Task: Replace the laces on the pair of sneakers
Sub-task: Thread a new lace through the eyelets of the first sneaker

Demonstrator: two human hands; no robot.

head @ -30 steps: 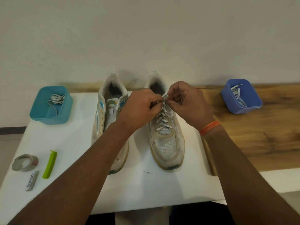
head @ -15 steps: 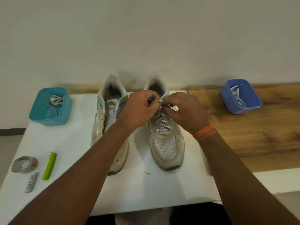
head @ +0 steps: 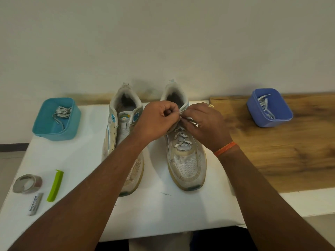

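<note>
I see both forearms converge over the worn white mesh right sneaker (head: 184,156). My left hand (head: 155,122) and right hand (head: 204,124), fingers curled, pinch its speckled white lace (head: 181,140) at twelve o'clock.

Plain indoor work corner; bare wall (head: 163,33); white table (head: 81,160) beside wooden top (head: 290,151)

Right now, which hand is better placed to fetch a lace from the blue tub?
Right hand, probably: the blue tub sits on its side; the left hand would cross over. Both hands pinch the lace.
</note>
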